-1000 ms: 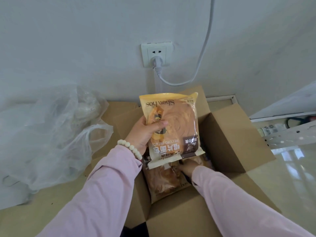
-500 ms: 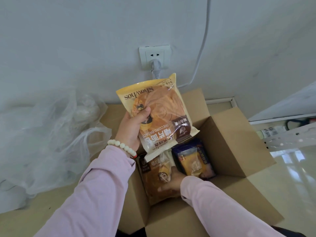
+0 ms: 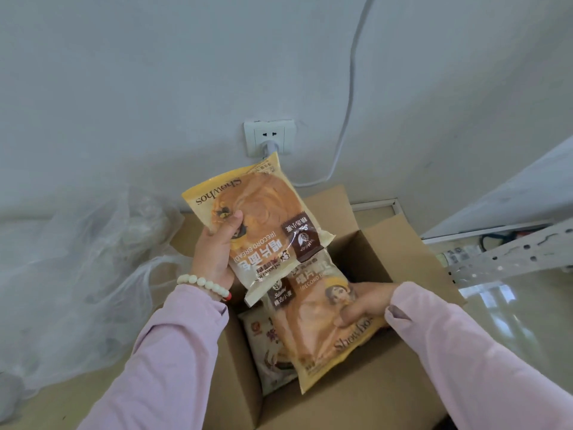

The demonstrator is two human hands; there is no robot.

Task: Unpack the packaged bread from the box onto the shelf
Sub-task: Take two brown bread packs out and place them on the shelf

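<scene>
Over the open cardboard box (image 3: 400, 252), the right hand (image 3: 369, 301) grips a yellow bread packet (image 3: 313, 330), thumb curled on its front. Just beyond, the left hand (image 3: 217, 252) clasps a second bread packet (image 3: 266, 218), held higher, below a wall socket (image 3: 269, 136).

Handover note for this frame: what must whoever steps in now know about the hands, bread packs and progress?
Left hand grips a yellow bread pack, raised above the box.
Right hand grips a second yellow pack, low over the box.
A pale pack lies in the box beneath it.
Done: two packs in hand, none seen shelved.
Left: shelve both, then the rest of the box.
</scene>
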